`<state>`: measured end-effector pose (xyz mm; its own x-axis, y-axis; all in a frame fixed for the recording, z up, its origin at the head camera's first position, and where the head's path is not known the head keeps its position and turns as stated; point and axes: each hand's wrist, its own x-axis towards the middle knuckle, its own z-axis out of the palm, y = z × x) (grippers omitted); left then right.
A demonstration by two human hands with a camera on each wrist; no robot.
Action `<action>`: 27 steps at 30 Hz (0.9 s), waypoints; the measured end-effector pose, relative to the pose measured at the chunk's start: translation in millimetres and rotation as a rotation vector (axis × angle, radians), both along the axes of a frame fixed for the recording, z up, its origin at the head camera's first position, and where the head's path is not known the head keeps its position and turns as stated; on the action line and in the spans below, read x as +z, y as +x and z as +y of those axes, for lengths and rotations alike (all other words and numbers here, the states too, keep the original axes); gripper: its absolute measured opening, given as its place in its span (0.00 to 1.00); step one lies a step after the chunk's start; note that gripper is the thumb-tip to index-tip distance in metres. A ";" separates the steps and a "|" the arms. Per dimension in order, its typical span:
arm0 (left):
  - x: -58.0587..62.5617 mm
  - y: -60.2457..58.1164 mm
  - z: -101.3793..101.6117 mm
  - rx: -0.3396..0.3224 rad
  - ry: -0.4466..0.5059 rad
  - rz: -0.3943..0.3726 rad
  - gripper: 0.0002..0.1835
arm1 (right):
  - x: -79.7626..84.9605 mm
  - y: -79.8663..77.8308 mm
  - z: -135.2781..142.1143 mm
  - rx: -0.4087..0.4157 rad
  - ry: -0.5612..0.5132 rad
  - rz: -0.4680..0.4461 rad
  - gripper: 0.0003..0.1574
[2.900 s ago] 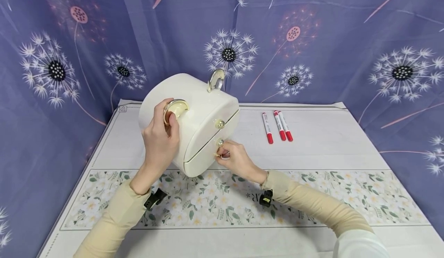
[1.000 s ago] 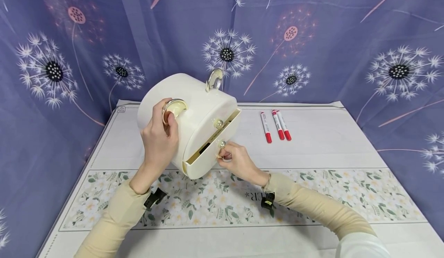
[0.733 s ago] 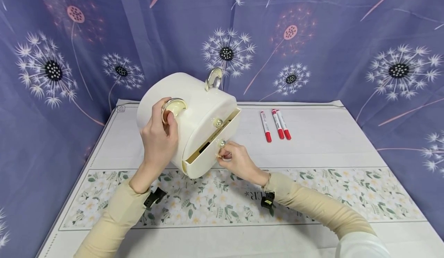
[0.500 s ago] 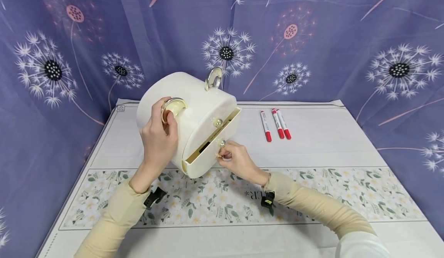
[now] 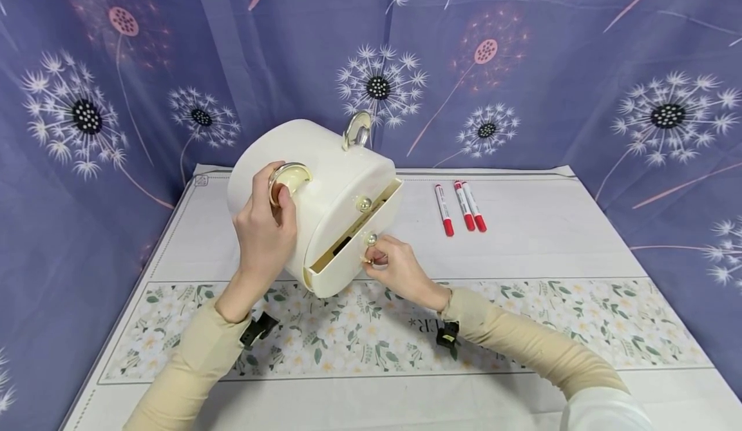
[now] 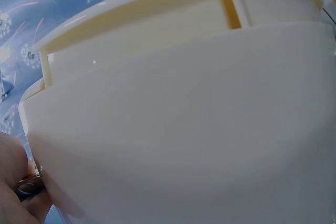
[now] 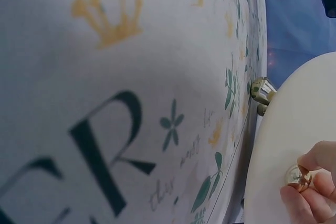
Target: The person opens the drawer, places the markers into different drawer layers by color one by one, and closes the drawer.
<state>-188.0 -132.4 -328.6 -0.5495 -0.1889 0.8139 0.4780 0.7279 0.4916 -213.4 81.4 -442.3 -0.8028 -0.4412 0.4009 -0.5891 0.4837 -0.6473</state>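
A white rounded box (image 5: 324, 160) with gold-rimmed, ear-like handles leans tilted on the table in the head view. My left hand (image 5: 263, 238) grips the near handle (image 5: 297, 174), thumb pushed inside its curve. The lower drawer (image 5: 342, 270) stands partly out, leaving a narrow gap that shows something dark inside. Fingers of my right hand (image 5: 400, 267) pinch a small gold knob (image 7: 299, 178) on the drawer's front, clearest in the right wrist view. The left wrist view shows the protruding drawer (image 6: 142, 38) above the box's white wall (image 6: 173, 124).
Several red-capped markers, including one lying apart (image 5: 444, 210), lie on the white tabletop (image 5: 539, 225) to the right of the box. A floral strip (image 5: 551, 328) runs across the table. A purple dandelion curtain (image 5: 290, 44) hangs behind and at both sides.
Between 2.9 and 1.0 seconds ago the lower drawer came out, from flush to a visible gap, with my right hand moving slightly along with it. Since then drawer and hands look still.
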 end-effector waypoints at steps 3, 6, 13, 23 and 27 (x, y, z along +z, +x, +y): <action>0.5 -0.1 0.6 0.003 0.000 -0.001 0.17 | -0.4 -0.1 0.4 -0.002 -0.005 0.013 0.08; 0.8 -0.1 1.1 0.006 0.004 -0.004 0.17 | -0.2 -0.5 0.9 -0.004 -0.003 0.026 0.10; -0.2 -0.6 1.3 0.005 0.005 -0.007 0.17 | 3.1 0.0 2.0 -0.005 0.050 0.043 0.12; 0.0 -1.2 1.2 0.005 0.004 0.002 0.17 | 4.9 -2.8 1.5 -0.001 0.105 0.091 0.13; -0.1 -1.1 1.2 0.003 0.006 0.002 0.17 | 6.1 -4.3 0.3 0.006 0.119 0.102 0.16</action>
